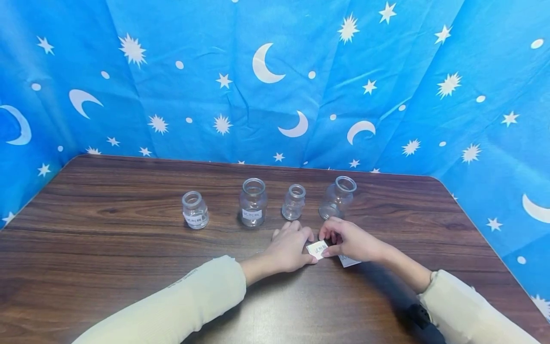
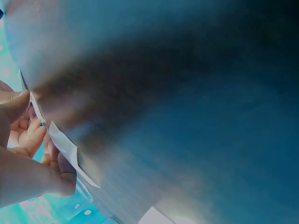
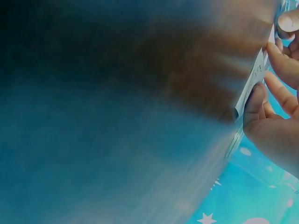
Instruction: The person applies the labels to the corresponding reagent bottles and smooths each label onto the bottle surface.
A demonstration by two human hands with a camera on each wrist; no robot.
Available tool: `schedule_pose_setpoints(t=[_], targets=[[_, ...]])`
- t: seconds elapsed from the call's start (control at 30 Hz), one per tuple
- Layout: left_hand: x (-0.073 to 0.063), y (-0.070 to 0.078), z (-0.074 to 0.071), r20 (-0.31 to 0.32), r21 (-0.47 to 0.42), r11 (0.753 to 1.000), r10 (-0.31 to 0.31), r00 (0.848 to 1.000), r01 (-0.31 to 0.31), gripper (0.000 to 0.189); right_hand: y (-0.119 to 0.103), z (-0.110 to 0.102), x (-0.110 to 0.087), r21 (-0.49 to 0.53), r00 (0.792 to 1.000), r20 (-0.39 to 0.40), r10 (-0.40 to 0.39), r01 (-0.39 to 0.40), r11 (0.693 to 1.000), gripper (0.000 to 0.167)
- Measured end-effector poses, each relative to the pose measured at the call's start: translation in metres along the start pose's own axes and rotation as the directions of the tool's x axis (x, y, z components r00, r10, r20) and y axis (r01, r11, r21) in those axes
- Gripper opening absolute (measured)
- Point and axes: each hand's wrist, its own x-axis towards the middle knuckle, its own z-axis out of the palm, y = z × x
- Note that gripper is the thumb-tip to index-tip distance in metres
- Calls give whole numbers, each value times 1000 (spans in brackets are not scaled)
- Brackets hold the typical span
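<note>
Backdrop: a blue cloth (image 1: 206,95) printed with white moons and stars hung behind and at both sides.
Surface: a dark brown wood-grain surface (image 1: 107,229) carried the jars and the paper.
Held label: a small white label (image 1: 317,247) with handwriting on it sat between the two hands, low over the surface, in front of the two right-hand jars.
Left hand: the left hand (image 1: 287,249) had its thumb and fingers bent, pinching the held label by its left side.
Right hand: the right hand (image 1: 355,241) had its fingers clamped on the right side of the same label, thumb at the near edge.
Spare label: a second white label (image 1: 350,262) lay on the surface, partly hidden beneath the right hand.
Jars: four glass jars stood upright in a row beyond the hands. From the left came a small jar (image 1: 194,207) with a written label, a larger jar (image 1: 253,198) with another, a small clear jar (image 1: 293,204) and a large clear jar (image 1: 337,199).
Sleeves: cream cuffs (image 1: 223,282) covered both forearms.
</note>
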Motion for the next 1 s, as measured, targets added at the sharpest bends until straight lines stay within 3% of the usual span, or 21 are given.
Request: schedule_pose_setpoints(t=[0.2, 0.5, 0.8, 1.0], targets=[[-1, -1, -2, 1, 17, 1000, 21, 1000, -21, 33, -1, 3, 0, -19, 999, -35, -21, 21, 1000, 26], [-2, -1, -4, -1, 45, 998, 47, 999, -47, 27, 0, -1, -2, 14, 1000, 27, 7, -8, 1000, 27], [-1, -2, -2, -5, 84, 994, 70, 998, -69, 31, -1, 2, -3, 5, 1000, 5, 14, -14, 1000, 24], [1, -3, 1, -4, 103, 993, 64, 998, -63, 27, -3, 2, -4, 68, 999, -1, 54, -54, 996, 26]])
